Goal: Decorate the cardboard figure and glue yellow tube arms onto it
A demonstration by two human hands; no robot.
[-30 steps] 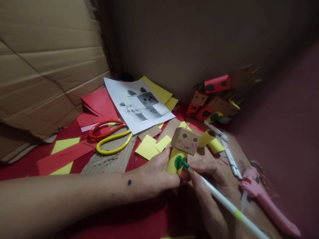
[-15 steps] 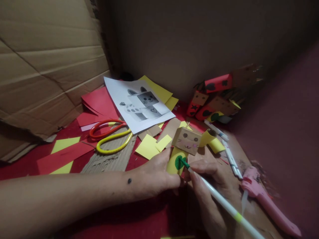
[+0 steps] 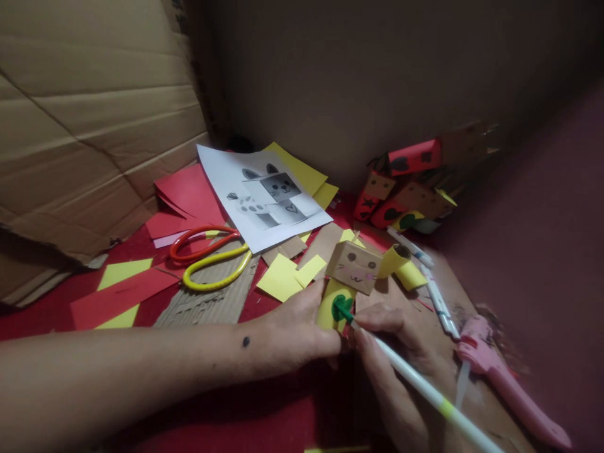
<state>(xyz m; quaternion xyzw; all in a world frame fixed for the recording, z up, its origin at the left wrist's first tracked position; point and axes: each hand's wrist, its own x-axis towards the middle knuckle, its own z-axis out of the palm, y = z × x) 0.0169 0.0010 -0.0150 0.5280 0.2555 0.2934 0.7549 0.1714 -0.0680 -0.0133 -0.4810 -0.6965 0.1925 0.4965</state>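
A small figure (image 3: 353, 267) has a cardboard box head with a drawn cat face and a yellow paper tube body. Wrapped round that body from the left is my left hand (image 3: 297, 330). My right hand (image 3: 396, 352) pinches a white marker (image 3: 415, 374) with a green tip. The tip touches a dark green heart shape (image 3: 340, 307) on the yellow body. Just right of the head lie yellow paper rolls (image 3: 408, 275).
Scissors (image 3: 217, 267) with red and yellow handles lie left, near a printed sheet (image 3: 264, 217) and paper pieces. Several red figures (image 3: 414, 157) are heaped at the back right. Other markers (image 3: 440, 299) and a pink glue gun (image 3: 504, 377) lie right.
The marker tip has shifted slightly left and down on the heart, and my right hand has moved a little with it. My left hand and the figure stay nearly in place.
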